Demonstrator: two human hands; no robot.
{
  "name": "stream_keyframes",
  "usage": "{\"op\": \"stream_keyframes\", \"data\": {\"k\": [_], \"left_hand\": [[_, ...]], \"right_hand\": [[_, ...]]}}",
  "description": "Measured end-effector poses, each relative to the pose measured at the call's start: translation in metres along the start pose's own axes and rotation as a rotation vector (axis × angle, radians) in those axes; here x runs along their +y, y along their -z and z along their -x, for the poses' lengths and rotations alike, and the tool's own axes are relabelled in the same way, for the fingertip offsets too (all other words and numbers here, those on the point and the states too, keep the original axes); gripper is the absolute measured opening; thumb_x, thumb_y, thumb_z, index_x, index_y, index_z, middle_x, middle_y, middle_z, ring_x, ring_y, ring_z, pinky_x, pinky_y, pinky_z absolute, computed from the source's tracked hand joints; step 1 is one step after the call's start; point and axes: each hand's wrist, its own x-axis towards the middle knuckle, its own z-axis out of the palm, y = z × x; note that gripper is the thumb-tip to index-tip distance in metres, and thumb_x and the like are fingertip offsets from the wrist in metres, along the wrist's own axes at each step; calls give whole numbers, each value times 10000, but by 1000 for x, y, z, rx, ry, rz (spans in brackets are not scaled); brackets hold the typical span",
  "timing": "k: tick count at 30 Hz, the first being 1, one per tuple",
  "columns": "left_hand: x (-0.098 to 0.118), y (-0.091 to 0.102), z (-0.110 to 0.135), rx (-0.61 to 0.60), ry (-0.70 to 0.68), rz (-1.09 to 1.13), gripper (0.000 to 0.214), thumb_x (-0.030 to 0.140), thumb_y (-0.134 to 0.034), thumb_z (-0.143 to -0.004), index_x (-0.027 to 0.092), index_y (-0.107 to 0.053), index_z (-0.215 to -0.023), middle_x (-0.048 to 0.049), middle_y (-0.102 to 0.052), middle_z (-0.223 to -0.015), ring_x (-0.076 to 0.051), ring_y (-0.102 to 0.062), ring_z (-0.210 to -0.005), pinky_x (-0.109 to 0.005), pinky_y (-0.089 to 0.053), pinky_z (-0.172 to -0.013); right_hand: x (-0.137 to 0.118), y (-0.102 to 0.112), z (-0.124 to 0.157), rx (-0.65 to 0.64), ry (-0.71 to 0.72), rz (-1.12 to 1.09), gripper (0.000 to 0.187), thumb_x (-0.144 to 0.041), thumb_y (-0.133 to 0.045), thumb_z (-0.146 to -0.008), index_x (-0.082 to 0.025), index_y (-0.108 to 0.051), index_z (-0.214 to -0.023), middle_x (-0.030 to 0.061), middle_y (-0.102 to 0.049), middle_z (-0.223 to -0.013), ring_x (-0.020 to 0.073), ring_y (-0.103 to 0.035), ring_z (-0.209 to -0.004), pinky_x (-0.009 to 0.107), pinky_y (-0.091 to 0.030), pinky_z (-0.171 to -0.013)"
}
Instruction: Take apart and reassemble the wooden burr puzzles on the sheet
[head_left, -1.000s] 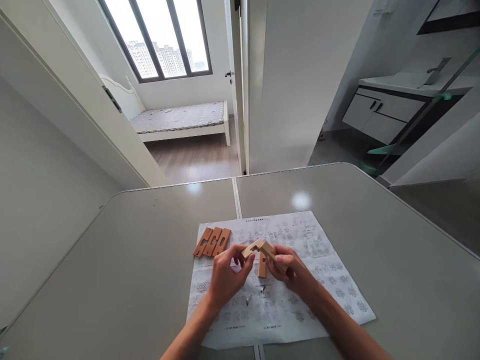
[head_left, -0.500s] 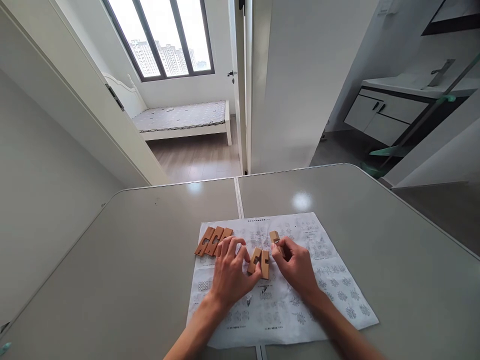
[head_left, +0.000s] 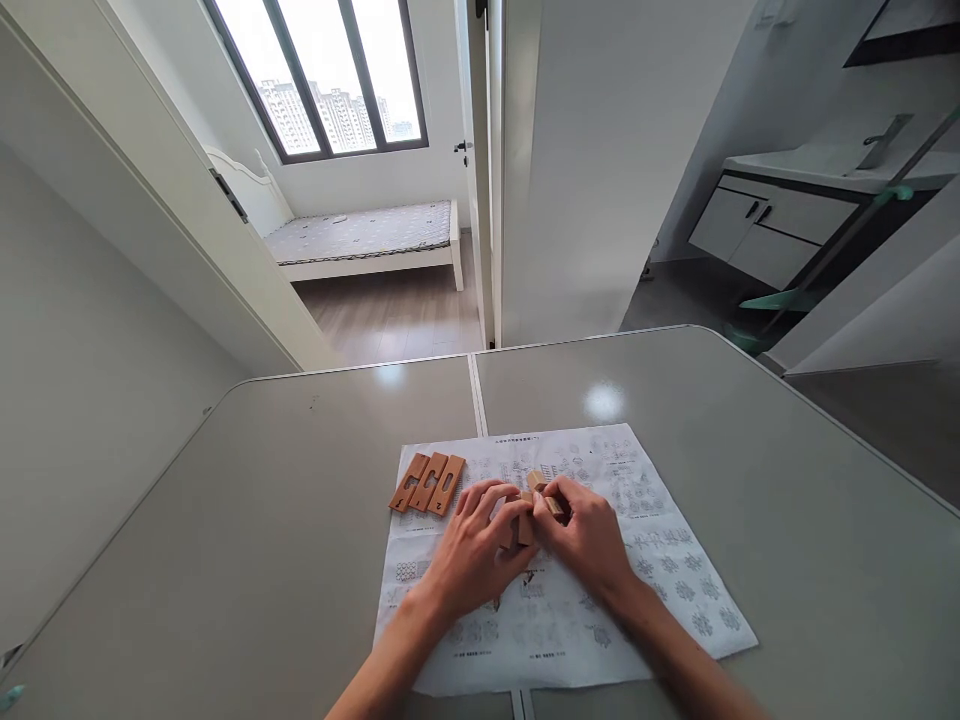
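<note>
My left hand and my right hand meet over a printed instruction sheet on a grey table. Between their fingertips are light wooden puzzle pieces, partly hidden. The left fingers curl over a piece lying on the sheet, and the right fingers pinch another piece just above it. Three darker notched wooden pieces lie side by side at the sheet's upper left, apart from my left hand.
The table has a seam down its middle and rounded far corners. Beyond it are an open doorway to a room with a bed and window, a white wall, and a vanity cabinet at the right.
The joined pieces held up a second ago were taken apart and set on the sheet. Both hands have now drawn together again over the pieces near the sheet's middle.
</note>
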Motion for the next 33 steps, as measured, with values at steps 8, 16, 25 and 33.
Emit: {"op": "stream_keyframes", "data": {"k": [8,16,25,33], "left_hand": [[-12,-9,2,214,202,-137,275,185,-640,-980,243,-584,-1242,-108,-661,-1310,-318,-563,-1309,-510,-465,-1105],[-11,-8,1,298,189,-112,333,149,-598,-980,242,-557,-1297,-110,-648,-1353,-288,-586,-1309,-475,-470,-1125],[-13,-10,1,234,188,-146,424,221,-584,-1012,231,-478,-1422,-131,-572,-1521,-297,-472,-1481,-498,-433,-1198],[-24,-19,7,107,200,-169,469,259,-573,-1049,280,-439,-1497,-102,-478,-1626,-312,-364,-1552,-552,-384,-1228]], "right_hand": [[-1,-1,0,-88,44,13,177,-373,-579,-984,-231,-624,-886,12,-679,-776,187,-604,-643,295,-416,-647],[-5,1,0,-236,205,-123,162,-323,-590,-1007,-253,-649,-1141,62,-744,-1138,173,-626,-667,315,-516,-689],[-4,2,2,-289,289,-161,340,-180,-507,-995,-286,-582,-1309,71,-699,-1388,174,-700,-754,352,-593,-797],[-1,-4,2,-169,232,-192,279,-159,-506,-978,-253,-625,-1213,95,-667,-1373,163,-697,-740,321,-594,-708]]}}
